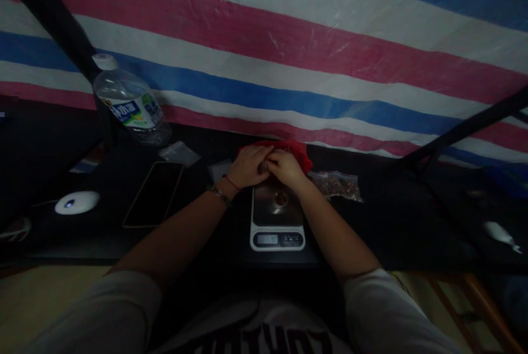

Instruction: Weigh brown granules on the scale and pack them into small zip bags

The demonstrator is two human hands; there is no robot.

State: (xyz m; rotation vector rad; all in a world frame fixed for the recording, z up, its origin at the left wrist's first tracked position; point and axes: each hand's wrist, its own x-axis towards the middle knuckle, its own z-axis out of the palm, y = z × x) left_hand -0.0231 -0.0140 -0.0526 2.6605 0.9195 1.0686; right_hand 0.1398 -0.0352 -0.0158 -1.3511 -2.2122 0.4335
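My left hand (pixel 251 166) and my right hand (pixel 286 168) meet over the far end of a white digital scale (pixel 256 230), in front of a red plastic bag (pixel 303 155). The fingers of both are bent and drawn together. Something small and dark shows between them, too small and dim to name. A small round cup (pixel 280 200) with brown bits in it stands on the scale's metal plate. To the right of my right hand lie several small clear zip bags (pixel 336 184) with brown pieces inside. Part of a clear bag (pixel 218 170) shows beside my left hand.
On the left of the black table (pixel 223 249) are a large clear plastic bottle (pixel 130 101), a phone (pixel 154 194), an empty clear bag (pixel 179 153) and a white oval device (pixel 77 202). A striped tarp (pixel 264 90) hangs behind. A white object (pixel 501 233) lies far right.
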